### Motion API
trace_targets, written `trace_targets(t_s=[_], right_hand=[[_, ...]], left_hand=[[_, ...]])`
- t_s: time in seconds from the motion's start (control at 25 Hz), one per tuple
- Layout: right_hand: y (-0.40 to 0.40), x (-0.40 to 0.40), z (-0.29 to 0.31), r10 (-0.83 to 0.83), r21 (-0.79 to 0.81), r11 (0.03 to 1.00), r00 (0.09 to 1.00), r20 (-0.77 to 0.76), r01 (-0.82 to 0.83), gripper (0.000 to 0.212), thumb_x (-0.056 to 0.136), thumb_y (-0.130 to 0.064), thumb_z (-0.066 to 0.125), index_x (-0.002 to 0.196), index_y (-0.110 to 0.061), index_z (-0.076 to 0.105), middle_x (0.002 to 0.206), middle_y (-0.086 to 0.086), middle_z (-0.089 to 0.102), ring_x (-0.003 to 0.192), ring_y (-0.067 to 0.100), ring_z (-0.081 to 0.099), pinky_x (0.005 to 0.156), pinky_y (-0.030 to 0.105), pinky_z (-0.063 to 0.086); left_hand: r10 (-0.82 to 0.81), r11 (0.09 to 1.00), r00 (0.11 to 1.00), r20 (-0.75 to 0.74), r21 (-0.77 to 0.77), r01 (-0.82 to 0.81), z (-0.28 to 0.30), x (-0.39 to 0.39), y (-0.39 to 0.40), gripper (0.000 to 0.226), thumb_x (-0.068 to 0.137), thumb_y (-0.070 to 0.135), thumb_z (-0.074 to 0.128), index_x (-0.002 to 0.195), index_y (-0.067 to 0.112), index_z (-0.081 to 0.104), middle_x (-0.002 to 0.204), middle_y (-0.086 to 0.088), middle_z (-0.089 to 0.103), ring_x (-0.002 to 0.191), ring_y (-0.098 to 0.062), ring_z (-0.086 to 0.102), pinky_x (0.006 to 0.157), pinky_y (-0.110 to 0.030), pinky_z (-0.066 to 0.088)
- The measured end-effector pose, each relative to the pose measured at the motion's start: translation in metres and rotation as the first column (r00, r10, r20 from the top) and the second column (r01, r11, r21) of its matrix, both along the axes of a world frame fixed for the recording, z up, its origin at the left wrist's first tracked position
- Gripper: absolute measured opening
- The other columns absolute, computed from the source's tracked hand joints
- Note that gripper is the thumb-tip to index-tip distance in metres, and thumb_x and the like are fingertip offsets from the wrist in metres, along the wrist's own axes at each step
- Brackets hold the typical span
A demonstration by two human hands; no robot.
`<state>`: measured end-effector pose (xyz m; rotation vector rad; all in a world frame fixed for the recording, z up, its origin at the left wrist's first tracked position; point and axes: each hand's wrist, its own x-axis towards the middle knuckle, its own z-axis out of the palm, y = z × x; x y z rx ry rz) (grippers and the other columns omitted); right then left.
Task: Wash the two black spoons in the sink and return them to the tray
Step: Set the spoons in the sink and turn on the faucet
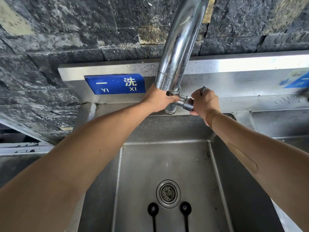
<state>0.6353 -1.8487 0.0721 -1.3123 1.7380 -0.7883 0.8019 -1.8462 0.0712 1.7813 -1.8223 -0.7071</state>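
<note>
Two black spoons lie side by side on the bottom of the steel sink (247, 190), bowls toward the drain: the left spoon (153, 213) and the right spoon (185, 212). Their handles run off the bottom edge of the view. Both my arms reach over the sink to the chrome faucet (177, 52). My left hand (158, 99) wraps the base of the faucet column. My right hand (204, 102) is closed around the faucet handle (186, 104), whose tip sticks up above my fist. No water is visible. The tray is out of view.
The round drain strainer (168, 193) sits just beyond the spoon bowls. A blue sign (115, 83) is fixed to the steel backsplash, under a dark stone wall. A second basin (280, 121) lies to the right.
</note>
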Motion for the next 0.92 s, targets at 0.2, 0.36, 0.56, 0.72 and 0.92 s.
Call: trace_targets(t_s=[0.2, 0.36, 0.56, 0.72, 0.92], right_hand=[[0.002, 0.0, 0.0, -0.024, -0.019, 1.0, 0.998, 0.054, 0.025, 0.034, 0.098, -0.019, 0.039, 0.067, -0.014, 0.053, 0.074, 0.001, 0.064, 0.081, 0.028, 0.073, 0.067, 0.043, 0.064], [0.002, 0.0, -0.003, -0.039, -0.003, 0.999, 0.994, 0.099, 0.04, 0.028, 0.097, -0.018, 0.04, 0.075, -0.01, 0.055, 0.075, 0.001, 0.063, 0.08, 0.024, 0.07, 0.069, 0.044, 0.063], [0.0, -0.001, -0.006, -0.049, 0.0, 0.999, 0.993, 0.105, 0.049, 0.025, 0.096, -0.017, 0.042, 0.076, -0.01, 0.056, 0.076, 0.0, 0.063, 0.079, 0.022, 0.07, 0.067, 0.043, 0.064], [0.0, -0.002, -0.007, -0.043, -0.001, 0.999, 0.994, 0.1, 0.044, 0.026, 0.095, -0.019, 0.043, 0.074, -0.013, 0.057, 0.075, -0.001, 0.065, 0.08, 0.023, 0.071, 0.068, 0.043, 0.064], [0.013, -0.004, -0.006, -0.01, 0.032, 0.999, 0.995, 0.096, 0.007, 0.032, 0.089, -0.04, 0.053, 0.111, -0.018, 0.061, 0.093, 0.0, 0.068, 0.09, 0.024, 0.071, 0.069, 0.037, 0.063]], left_hand=[[-0.008, 1.0, 1.0, -0.003, -0.006, 0.008, 0.0, 0.001, 0.0, 0.053, 0.076, 0.043, 0.075, 0.12, 0.02, 0.056, 0.112, -0.002, 0.065, 0.097, -0.021, 0.063, 0.079, -0.025, 0.049], [-0.013, 1.0, 1.0, 0.002, -0.004, 0.013, 0.0, 0.0, 0.0, 0.055, 0.076, 0.043, 0.075, 0.122, 0.019, 0.055, 0.113, -0.002, 0.064, 0.098, -0.021, 0.063, 0.082, -0.028, 0.051], [-0.018, 1.0, 1.0, 0.004, 0.008, 0.018, 0.001, 0.0, 0.0, 0.059, 0.077, 0.043, 0.074, 0.126, 0.018, 0.053, 0.117, -0.004, 0.063, 0.103, -0.024, 0.061, 0.09, -0.034, 0.052], [-0.02, 1.0, 1.0, -0.018, 0.012, 0.02, 0.0, 0.0, 0.001, 0.056, 0.078, 0.041, 0.074, 0.124, 0.016, 0.055, 0.118, -0.004, 0.064, 0.105, -0.022, 0.061, 0.088, -0.027, 0.048], [-0.05, 0.998, 0.986, -0.156, 0.039, 0.057, 0.004, 0.007, 0.025, 0.065, 0.082, 0.031, 0.073, 0.138, 0.013, 0.045, 0.129, -0.008, 0.062, 0.1, -0.009, 0.064, 0.087, -0.01, 0.048]])
